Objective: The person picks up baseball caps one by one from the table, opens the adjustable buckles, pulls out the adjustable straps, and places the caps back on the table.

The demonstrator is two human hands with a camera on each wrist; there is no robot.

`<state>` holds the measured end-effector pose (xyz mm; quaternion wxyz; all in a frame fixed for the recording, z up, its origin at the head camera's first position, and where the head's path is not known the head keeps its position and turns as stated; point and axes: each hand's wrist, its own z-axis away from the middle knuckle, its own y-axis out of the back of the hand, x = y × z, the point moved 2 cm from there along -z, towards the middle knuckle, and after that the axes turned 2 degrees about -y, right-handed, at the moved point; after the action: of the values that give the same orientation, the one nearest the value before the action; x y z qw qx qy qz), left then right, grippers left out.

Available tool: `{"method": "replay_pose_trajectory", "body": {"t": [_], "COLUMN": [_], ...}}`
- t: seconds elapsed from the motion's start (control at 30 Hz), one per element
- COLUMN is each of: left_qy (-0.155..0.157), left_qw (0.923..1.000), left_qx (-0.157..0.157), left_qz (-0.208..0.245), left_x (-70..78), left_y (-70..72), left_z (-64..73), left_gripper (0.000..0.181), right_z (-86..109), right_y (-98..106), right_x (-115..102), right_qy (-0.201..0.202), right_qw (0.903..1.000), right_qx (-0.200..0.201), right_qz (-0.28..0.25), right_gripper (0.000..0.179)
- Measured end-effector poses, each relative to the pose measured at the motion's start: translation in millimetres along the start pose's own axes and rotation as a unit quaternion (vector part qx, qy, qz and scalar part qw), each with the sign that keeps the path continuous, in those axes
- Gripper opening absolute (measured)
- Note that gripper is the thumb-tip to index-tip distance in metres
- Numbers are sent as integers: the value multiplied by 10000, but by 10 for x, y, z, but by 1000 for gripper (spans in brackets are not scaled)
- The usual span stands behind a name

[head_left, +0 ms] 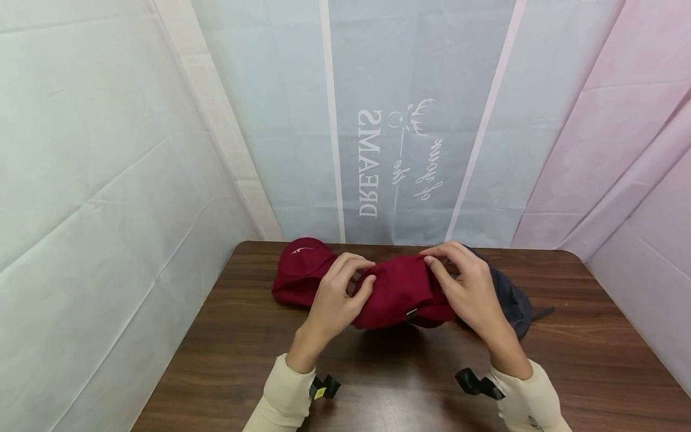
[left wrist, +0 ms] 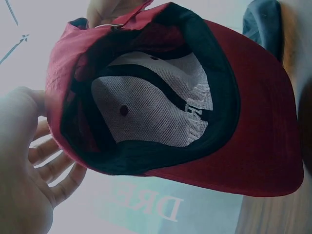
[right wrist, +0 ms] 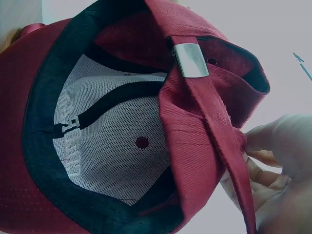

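Note:
Both hands hold a dark red baseball cap [head_left: 396, 291] up over the table. My left hand [head_left: 337, 294] grips one side of its crown, with the thumb and fingertips at the fabric. On the other side, my right hand [head_left: 469, 285] pinches the crown close by the back strap [right wrist: 217, 117]. A metal buckle [right wrist: 191, 60] sits on that strap. The wrist views look into the cap, onto a pale mesh lining [left wrist: 141, 105] and a dark sweatband [left wrist: 222, 107]. Its red brim [left wrist: 265, 117] points away from the left hand in the left wrist view.
A second red cap [head_left: 302, 273] lies at the back left of the brown wooden table [head_left: 388, 390]. Behind the right hand is a dark navy cap [head_left: 510, 297] with a strap sticking out. Fabric hangings [head_left: 281, 120] with printed lettering rise behind the table.

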<state>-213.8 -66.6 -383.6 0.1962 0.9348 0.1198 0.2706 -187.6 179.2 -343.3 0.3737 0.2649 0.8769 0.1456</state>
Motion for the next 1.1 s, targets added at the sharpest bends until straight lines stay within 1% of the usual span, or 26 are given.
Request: {"method": "replay_pose_trajectory", "body": {"t": [0.07,0.17,0.27,0.33,0.4,0.47,0.53,0.6,0.67,0.73,0.8,0.87,0.97,1.0,1.1], "left_qy": [-142,-454,-884,-1219,-1606,-2018,-2372,-2601,-2641,-2565,-2497,-2480,-2559,-2582,-2578], "left_qw": [9999,9988,9958,9922,9863,9781,9691,9610,9559,9524,9474,9409,9303,9276,9230], "left_qx": [53,128,152,181,230,256,167,-26,-295,-540,-696,-761,-755,-750,-794], "left_qz": [-83,-147,-158,-194,-289,-431,-657,-938,-1248,-1557,-1876,-2176,-2516,-2593,-2743], "left_x": [15,50,96,133,179,226,272,310,333,334,322,307,292,289,273], "left_y": [0,-2,-12,-20,-28,-43,-68,-101,-140,-178,-211,-237,-263,-270,-287], "left_z": [0,1,3,3,1,1,7,21,42,66,91,110,127,130,141], "left_gripper": [22,23,23,21,18,15,13,12,14,19,24,27,27,27,25], "right_z": [-1,-1,1,5,8,10,12,13,13,13,14,16,20,20,19], "right_y": [3,7,8,9,9,10,13,16,17,16,13,7,3,1,-2], "right_x": [4,17,37,55,71,85,96,103,110,119,131,145,160,164,170], "right_qy": [-25,-59,-111,-153,-196,-234,-266,-297,-324,-339,-360,-380,-402,-403,-398], "right_qw": [10000,10000,9999,9999,9998,9997,9996,9995,9994,9993,9992,9991,9990,9990,9990], "right_qx": [45,72,67,52,43,34,33,47,52,56,51,41,31,30,45], "right_qz": [-12,2,35,43,35,21,-27,-75,-122,-158,-167,-178,-184,-191,-215], "right_gripper": [19,19,18,18,18,18,18,19,19,19,19,19,20,20,20]}}
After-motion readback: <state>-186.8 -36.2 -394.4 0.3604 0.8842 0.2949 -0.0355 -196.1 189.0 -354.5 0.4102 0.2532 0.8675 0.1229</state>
